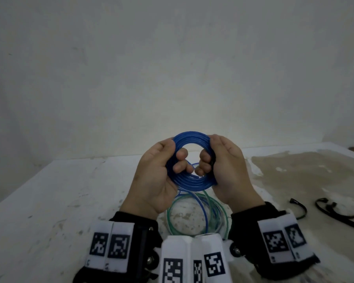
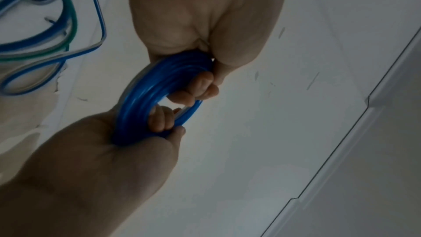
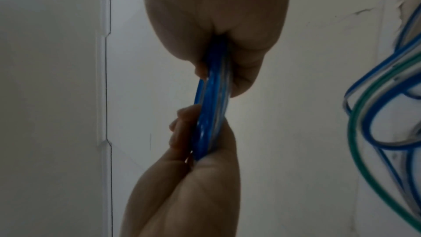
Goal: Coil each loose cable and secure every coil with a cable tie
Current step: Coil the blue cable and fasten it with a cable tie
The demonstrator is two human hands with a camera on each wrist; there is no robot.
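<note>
Above table [image 1: 49,201] — blue coil [image 1: 190,137] upright

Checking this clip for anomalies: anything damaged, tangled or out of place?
The table surface on the right is worn to a brown, flaking patch. Blue and green loose cables lie tangled under the hands, still uncoiled. Black cable ties lie unused at right. The blue coil, held by left hand and right hand, looks tidy.

You hold a blue cable coil [image 1: 192,160], wound into a tight ring, upright above the table. Loose blue and green cables [image 1: 194,213] lie below it, black cable ties [image 1: 335,211] right.
</note>
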